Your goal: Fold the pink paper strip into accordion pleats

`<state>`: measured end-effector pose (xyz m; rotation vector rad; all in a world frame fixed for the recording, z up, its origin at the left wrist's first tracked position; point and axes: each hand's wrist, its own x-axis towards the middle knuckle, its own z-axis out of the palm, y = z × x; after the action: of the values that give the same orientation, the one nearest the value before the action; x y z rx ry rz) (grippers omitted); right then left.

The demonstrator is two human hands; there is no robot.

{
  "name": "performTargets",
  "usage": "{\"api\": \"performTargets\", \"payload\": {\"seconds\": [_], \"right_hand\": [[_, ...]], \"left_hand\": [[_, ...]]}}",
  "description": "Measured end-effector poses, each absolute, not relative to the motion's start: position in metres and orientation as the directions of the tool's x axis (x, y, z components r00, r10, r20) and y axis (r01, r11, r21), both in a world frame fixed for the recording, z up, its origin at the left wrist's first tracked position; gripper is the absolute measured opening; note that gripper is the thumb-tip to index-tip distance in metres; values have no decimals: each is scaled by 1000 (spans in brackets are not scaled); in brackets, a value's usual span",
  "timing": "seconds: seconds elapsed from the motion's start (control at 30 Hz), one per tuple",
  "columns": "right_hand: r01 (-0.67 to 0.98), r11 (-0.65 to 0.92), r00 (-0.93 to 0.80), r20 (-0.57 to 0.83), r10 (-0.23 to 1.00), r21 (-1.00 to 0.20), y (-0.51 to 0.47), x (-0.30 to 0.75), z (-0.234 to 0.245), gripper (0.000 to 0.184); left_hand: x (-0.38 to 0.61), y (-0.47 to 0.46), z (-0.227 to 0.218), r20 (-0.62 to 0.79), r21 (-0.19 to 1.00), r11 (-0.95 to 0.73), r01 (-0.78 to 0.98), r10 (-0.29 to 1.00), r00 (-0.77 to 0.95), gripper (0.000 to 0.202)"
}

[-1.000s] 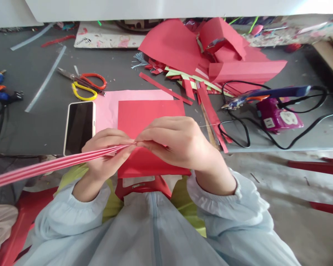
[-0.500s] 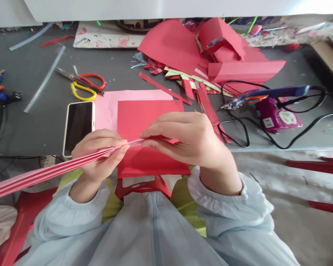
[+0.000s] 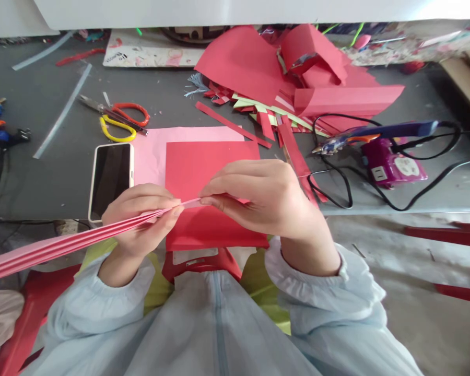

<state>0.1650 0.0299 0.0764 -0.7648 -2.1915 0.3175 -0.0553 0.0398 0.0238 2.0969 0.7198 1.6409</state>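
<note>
A long pink folded paper strip [image 3: 74, 243], pleated in several layers, stretches from the lower left up to both hands. My left hand [image 3: 143, 214] pinches it between thumb and fingers. At the strip's other end, my right hand [image 3: 258, 196] is closed, thumb against fingertips, gripping the narrow tip. Beneath the hands lies a red paper sheet [image 3: 207, 162] that reaches past the table's front edge. A paler pink sheet [image 3: 151, 151] shows under it. Left of these sheets, close to my left hand, is a phone [image 3: 112, 177] with a dark screen.
Scissors [image 3: 117, 120] with red and yellow handles lie behind the phone. Red paper scraps [image 3: 246, 68] are heaped at the back. On the right are a blue glue gun [image 3: 391, 130], a purple box [image 3: 391, 164] and looping black cable. Another blue tool [image 3: 0, 125] lies far left.
Almost nothing differs. Both hands keep their grip on the pink folded strip, and my right fingertips have shifted very slightly at its tip.
</note>
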Motion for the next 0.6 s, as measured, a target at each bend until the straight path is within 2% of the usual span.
{"api": "performTargets", "payload": {"seconds": [0.17,0.27,0.6], "right_hand": [[441,796,-493,630,600,-414,31,160,69,19],[404,807,-497,638,589,-430,31,159,68,17],[382,789,-498,612,614,-481,32,167,75,12]], "left_hand": [[-48,38,23,751,620,-769,157,640,166,21],[-45,38,25,757,601,-783,160,622,199,21],[-54,41,24,774,582,-788,201,613,158,22]]}}
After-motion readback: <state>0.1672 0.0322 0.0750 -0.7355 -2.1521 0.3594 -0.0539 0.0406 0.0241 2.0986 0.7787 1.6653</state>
